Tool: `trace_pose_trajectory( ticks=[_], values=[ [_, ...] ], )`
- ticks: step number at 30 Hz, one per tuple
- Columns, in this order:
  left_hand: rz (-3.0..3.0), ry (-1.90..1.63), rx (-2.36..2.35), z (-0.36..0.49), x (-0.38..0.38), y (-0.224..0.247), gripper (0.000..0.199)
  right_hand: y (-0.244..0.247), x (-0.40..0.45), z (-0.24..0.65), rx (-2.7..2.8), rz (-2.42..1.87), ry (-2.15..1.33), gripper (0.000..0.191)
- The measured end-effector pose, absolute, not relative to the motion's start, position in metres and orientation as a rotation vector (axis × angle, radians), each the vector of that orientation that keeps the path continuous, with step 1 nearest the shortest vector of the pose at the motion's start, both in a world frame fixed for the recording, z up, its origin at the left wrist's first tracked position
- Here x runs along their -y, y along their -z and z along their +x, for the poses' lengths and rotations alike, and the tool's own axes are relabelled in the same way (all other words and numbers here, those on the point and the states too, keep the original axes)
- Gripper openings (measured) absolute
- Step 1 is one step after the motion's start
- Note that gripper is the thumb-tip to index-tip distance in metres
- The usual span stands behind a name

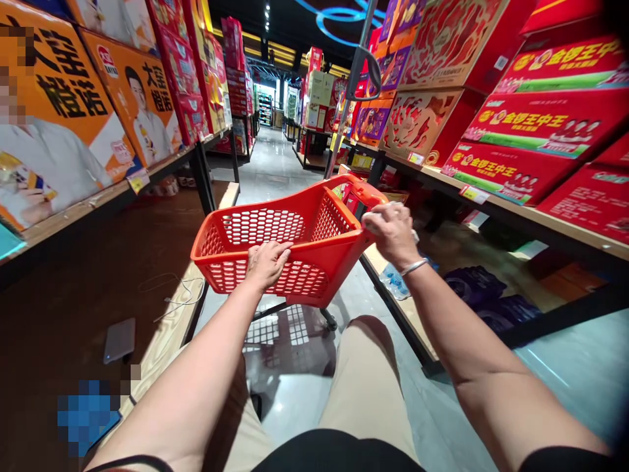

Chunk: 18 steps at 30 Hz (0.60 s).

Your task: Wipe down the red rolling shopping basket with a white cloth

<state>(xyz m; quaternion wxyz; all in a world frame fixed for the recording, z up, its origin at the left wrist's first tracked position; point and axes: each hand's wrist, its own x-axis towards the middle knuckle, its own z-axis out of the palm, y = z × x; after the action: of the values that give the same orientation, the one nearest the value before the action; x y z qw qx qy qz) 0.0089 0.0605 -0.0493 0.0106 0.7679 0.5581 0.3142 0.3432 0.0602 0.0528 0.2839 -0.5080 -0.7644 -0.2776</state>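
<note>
A red plastic shopping cart [265, 255] with honeycomb holes in its walls stands sideways across the aisle in front of my legs. Over the top rim of its near side lies my left hand [268, 263], fingers bent around the edge. My right hand [392, 229], with a bracelet at the wrist, is closed around the cart's handle at the right end. No goods show in the visible part of the basket. A wheel [329, 319] touches the floor under the cart.
Orange gift boxes [59, 98] fill the left shelf; red boxes [531, 124] are stacked on the right one. A metal pole [341, 128] rises behind the cart. On the lower left lie a white cable [184, 292] and a grey flat device [119, 341]. The tiled aisle [272, 151] runs ahead.
</note>
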Motion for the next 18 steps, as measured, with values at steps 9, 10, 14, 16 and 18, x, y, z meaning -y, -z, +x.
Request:
trace_pose_trajectory(
  ticks=[9, 10, 14, 16, 18],
  values=[
    [2.341, -1.037, -1.814, 0.016, -0.069, 0.052, 0.029, -0.022, -0.064, 0.301, 2.045, -1.335, 0.642, 0.039],
    [2.348, -1.032, -1.81, 0.015, -0.069, 0.052, 0.029, -0.015, -0.064, 0.286, 2.102, -1.285, 0.639, 0.035],
    [2.355, -1.003, -1.801, 0.008, -0.071, 0.049, 0.029, -0.008, -0.067, 0.268, 2.281, -1.081, 0.595, 0.03],
    [2.352, -1.001, -1.802, 0.008, -0.07, 0.048, 0.03, -0.014, -0.072, 0.284, 2.217, -1.07, 0.589, 0.029],
    [2.349, -1.008, -1.806, 0.01, -0.07, 0.048, 0.03, -0.02, -0.076, 0.308, 2.027, -1.123, 0.61, 0.028]
  ],
)
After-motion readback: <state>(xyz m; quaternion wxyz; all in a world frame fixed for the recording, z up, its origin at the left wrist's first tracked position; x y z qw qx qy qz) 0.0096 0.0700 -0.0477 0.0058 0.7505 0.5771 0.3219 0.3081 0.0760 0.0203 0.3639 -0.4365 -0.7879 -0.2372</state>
